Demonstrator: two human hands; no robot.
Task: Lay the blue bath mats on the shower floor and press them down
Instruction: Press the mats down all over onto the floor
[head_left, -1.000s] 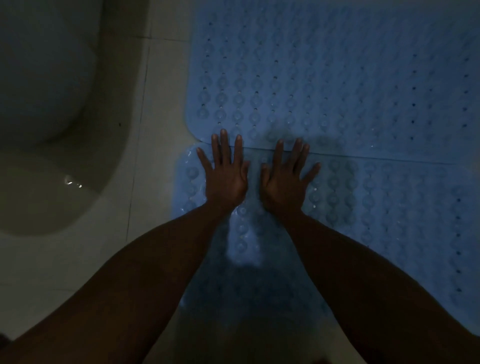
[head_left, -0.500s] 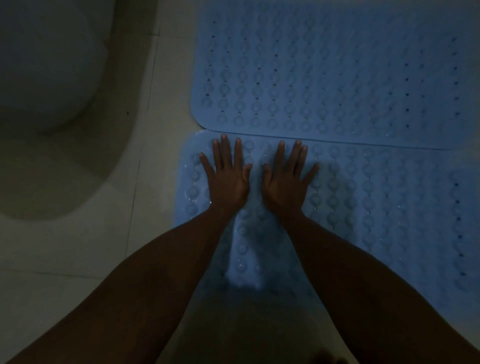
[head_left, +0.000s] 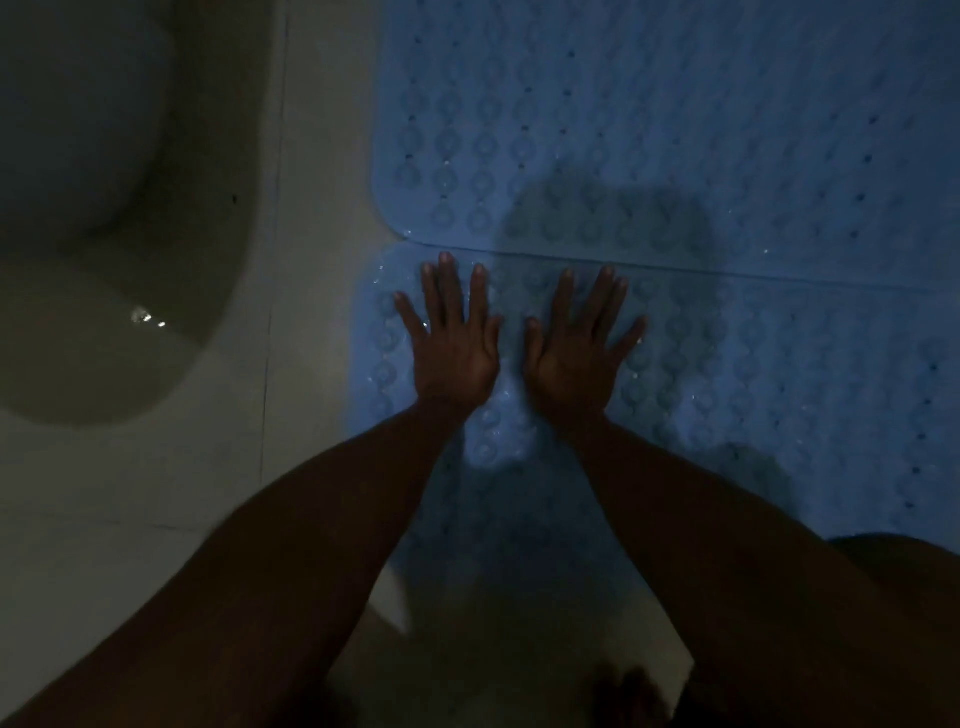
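Near mat: the near blue bath mat (head_left: 753, 374) lies flat on the pale tiled shower floor (head_left: 311, 260), its bumpy face up, its left rounded corner just beside the hands.
Far mat: the far blue bath mat (head_left: 649, 119) lies above it in the view; the two meet along a long seam, and the far mat's edge appears to sit slightly over the near one, though the dim light leaves that uncertain.
Left hand: the left hand (head_left: 454, 343) rests palm down on the near mat, fingers straight and spread, fingertips just short of the seam; grip released, holding nothing.
Right hand: the right hand (head_left: 579, 348) lies flat beside it, thumbs close together, fingers splayed the same way; grip released as well.
Step in hand: pressing the near mat down at its left end, close to the seam.
How to do it well: judged from the pose, weight should come straight down through the palms, not forward, so the mat does not creep under the far mat. Working outward toward the right end and near edge, which look untouched, would likely push out air and water.
Risk: droplets glint on the mat, so it is probably wet and the hands may slide.
Beside: a pale rounded toilet (head_left: 78, 182) stands at the left, clear of both mats.
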